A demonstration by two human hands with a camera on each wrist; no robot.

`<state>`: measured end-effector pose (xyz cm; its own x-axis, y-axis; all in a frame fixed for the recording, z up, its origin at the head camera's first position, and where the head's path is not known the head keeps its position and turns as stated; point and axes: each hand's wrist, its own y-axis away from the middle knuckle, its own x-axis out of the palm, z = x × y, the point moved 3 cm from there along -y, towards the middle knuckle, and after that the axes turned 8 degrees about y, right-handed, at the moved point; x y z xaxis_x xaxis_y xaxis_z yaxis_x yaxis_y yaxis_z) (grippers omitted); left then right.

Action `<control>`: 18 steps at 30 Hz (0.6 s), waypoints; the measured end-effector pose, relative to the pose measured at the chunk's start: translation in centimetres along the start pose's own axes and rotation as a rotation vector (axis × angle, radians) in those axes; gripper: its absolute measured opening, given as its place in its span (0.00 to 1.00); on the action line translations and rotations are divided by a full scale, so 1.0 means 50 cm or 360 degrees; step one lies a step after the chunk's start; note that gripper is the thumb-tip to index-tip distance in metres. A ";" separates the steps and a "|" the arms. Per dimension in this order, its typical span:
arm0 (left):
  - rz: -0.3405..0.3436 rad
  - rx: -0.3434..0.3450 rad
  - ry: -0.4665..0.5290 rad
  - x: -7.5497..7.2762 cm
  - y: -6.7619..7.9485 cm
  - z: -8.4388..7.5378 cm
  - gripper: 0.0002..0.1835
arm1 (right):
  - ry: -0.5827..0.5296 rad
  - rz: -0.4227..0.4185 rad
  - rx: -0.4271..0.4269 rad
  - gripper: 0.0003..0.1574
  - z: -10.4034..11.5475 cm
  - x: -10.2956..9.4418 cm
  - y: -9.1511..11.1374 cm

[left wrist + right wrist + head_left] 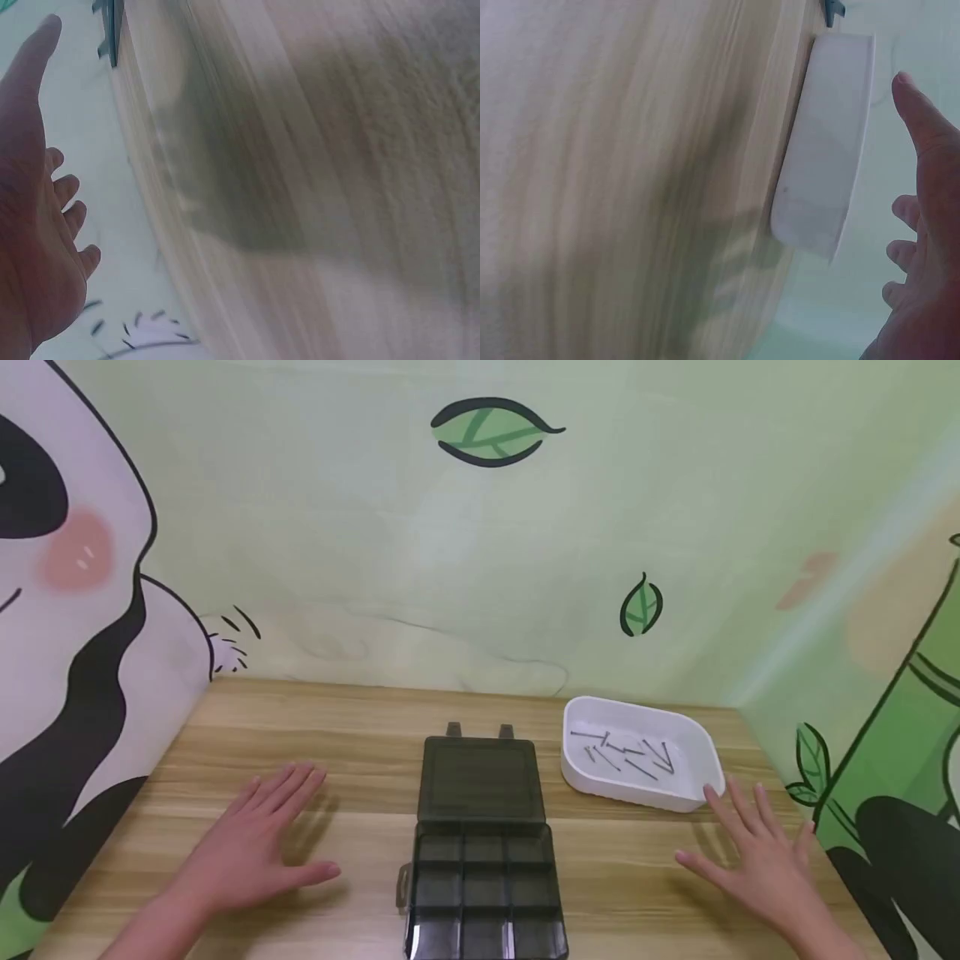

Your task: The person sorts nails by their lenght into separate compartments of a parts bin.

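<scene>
A dark translucent compartment box (486, 887) lies on the table with its lid (482, 779) folded back toward the wall. Its small compartments show no contents. To its right, a white tray (637, 793) holds several loose grey nails (641, 768). My left hand (251, 852) hovers left of the box, fingers and thumb spread, holding nothing. My right hand (765, 864) hovers just in front of the tray's right end, also spread and holding nothing. In the right wrist view the tray's side (829, 142) stands beyond the thumb.
The wood-grain table (345, 727) meets a pale green wall (337, 527) at the back. A painted panda (90, 652) covers the left side wall, and painted bamboo (892, 743) the right. A latch (402, 887) sticks out from the box's left side.
</scene>
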<state>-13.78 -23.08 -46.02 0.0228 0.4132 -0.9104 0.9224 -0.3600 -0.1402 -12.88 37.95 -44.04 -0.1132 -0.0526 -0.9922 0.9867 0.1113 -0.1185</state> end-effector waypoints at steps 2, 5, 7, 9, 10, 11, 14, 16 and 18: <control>0.0007 0.0065 -0.0007 0.004 -0.006 -0.014 0.63 | 0.0022 -0.0040 -0.0029 0.69 0.007 -0.005 -0.006; 0.0015 0.0158 -0.0010 0.009 -0.013 -0.035 0.63 | 0.0027 -0.0073 -0.0061 0.69 0.017 -0.014 -0.017; 0.0025 0.0211 0.0001 0.013 -0.016 -0.048 0.63 | 0.0031 -0.0074 -0.0081 0.69 0.025 -0.019 -0.026; 0.0031 0.0264 0.0021 0.018 -0.018 -0.060 0.63 | 0.0038 -0.0077 -0.0103 0.69 0.035 -0.025 -0.034; 0.0037 0.0288 0.0029 0.020 -0.019 -0.065 0.63 | 0.0043 -0.0074 -0.0112 0.69 0.040 -0.027 -0.039; 0.0039 0.0312 0.0045 0.023 -0.020 -0.070 0.64 | 0.0041 -0.0067 -0.0121 0.69 0.045 -0.030 -0.044; 0.0020 0.0370 0.0084 0.029 -0.023 -0.082 0.64 | 0.0007 -0.0042 -0.0151 0.69 0.065 -0.036 -0.060; 0.0007 0.0394 0.0114 0.034 -0.024 -0.089 0.64 | -0.0025 -0.0021 -0.0176 0.69 0.079 -0.038 -0.070; 0.0005 0.0408 0.0141 0.039 -0.026 -0.094 0.64 | -0.0046 -0.0015 -0.0205 0.69 0.094 -0.037 -0.079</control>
<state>-13.11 -17.86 -45.79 0.0696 0.4792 -0.8749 0.7949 -0.5566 -0.2416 -16.02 32.96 -41.55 -0.1172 -0.0825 -0.9897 0.9622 0.2372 -0.1337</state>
